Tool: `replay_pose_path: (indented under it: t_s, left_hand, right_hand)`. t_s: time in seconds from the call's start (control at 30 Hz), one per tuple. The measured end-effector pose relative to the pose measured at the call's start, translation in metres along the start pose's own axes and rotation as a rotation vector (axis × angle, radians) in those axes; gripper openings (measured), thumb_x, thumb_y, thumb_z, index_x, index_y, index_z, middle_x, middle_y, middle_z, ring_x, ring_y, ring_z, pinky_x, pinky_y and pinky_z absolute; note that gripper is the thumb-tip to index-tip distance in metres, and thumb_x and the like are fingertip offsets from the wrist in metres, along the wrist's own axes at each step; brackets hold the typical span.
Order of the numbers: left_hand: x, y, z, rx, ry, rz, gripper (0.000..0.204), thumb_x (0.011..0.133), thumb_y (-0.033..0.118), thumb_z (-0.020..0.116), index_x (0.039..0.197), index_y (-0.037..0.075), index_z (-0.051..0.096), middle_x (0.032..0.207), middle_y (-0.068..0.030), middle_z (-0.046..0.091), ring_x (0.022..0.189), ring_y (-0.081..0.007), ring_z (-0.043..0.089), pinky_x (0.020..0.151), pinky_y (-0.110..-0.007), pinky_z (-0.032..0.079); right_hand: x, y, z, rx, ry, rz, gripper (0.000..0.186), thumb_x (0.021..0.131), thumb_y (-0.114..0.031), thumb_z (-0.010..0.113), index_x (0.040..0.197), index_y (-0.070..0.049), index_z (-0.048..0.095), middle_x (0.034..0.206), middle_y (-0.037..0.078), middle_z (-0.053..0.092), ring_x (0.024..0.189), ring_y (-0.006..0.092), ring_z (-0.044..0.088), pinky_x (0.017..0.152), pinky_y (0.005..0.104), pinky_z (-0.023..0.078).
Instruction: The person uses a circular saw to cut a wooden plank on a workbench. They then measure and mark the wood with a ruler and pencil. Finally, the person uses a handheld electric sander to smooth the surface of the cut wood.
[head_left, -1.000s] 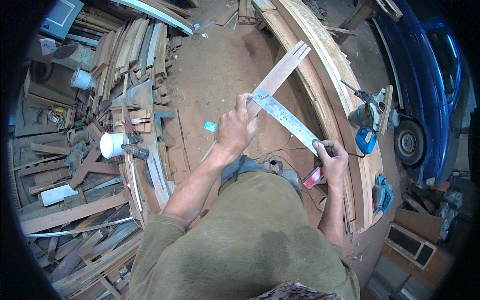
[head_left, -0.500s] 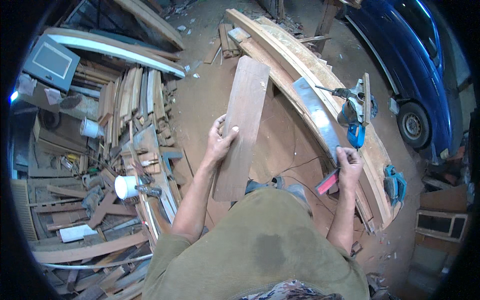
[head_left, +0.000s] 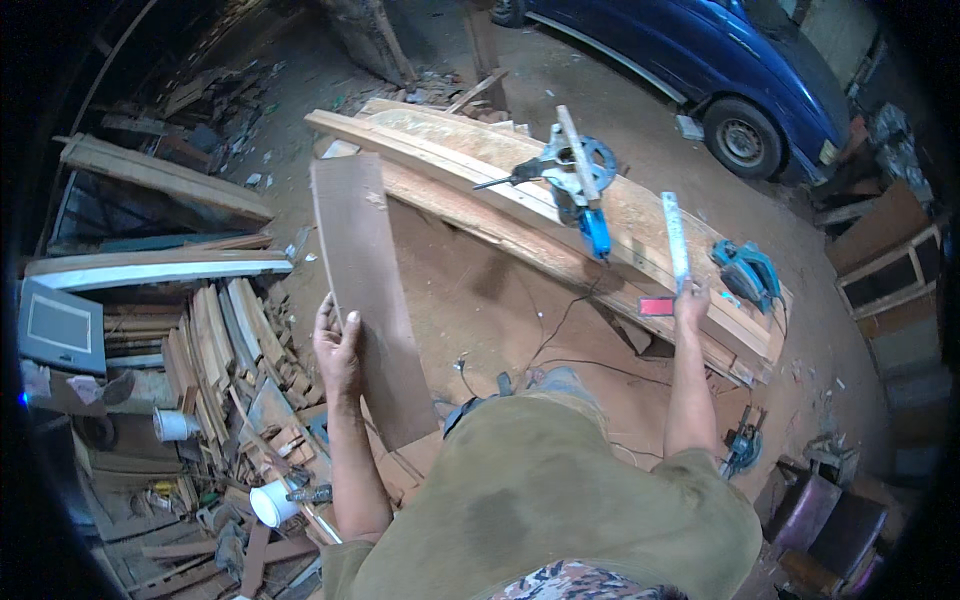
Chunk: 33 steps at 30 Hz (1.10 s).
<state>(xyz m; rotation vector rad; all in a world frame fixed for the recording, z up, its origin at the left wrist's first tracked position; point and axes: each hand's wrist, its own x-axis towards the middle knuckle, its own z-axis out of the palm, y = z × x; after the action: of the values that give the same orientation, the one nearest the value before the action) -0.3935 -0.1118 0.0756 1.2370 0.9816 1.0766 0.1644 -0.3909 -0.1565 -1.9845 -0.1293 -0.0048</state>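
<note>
In our left hand we hold a long, flat wooden board, our fingers curled behind its left edge and our thumb laid along that same edge; the board slants away from us, its near end close to our olive shirt and its far end overlapping, in our view, the left part of the table of long pale planks. In our right hand we grasp a metal square near its corner, fingers wrapped there, its red-faced stock jutting left and its blade pointing away from us over the table, though we cannot tell whether it touches the wood. On the table we see a router with a blue grip, and a blue power tool just right of the square. Past the table stands a blue car; to our left lie stacked wooden strips and a white bucket
</note>
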Motion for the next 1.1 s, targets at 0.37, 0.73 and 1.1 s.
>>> replay_pose_path:
  t_s: [0.37,0.73,1.1]
  left_hand:
    - [0.059,0.045,0.095,-0.123,-0.056,0.113,0.047,0.103,0.018,0.059,0.145,0.001,0.046,0.127,-0.0124,0.065,0.112,-0.0213,0.065,0.099,-0.036,0.052]
    - [0.165,0.023,0.204,-0.212,-0.118,-0.096,0.044,0.102,0.028,0.061,0.135,0.001,0.056,0.124,-0.0113,0.064,0.112,-0.0192,0.063,0.099,-0.035,0.050]
    - [0.253,-0.031,0.212,-0.079,-0.074,-0.175,0.053,0.098,0.016,0.067,0.143,-0.003,0.046,0.127,-0.0146,0.065,0.112,-0.0213,0.065,0.096,-0.034,0.054]
  right_hand:
    - [0.089,0.015,0.081,-0.400,-0.170,0.047,0.031,0.090,-0.029,0.066,0.099,0.000,0.076,0.100,0.027,0.073,0.100,0.0419,0.071,0.088,0.0495,0.054]
    - [0.172,-0.031,0.131,-0.290,-0.165,0.406,0.028,0.093,-0.022,0.066,0.107,0.000,0.076,0.108,0.020,0.074,0.103,0.0271,0.071,0.089,0.0401,0.052]
    - [0.224,-0.194,0.046,-0.366,-0.665,-0.047,0.042,0.093,-0.046,0.074,0.084,-0.005,0.075,0.072,-0.005,0.062,0.067,0.0072,0.051,0.062,0.0274,0.040]
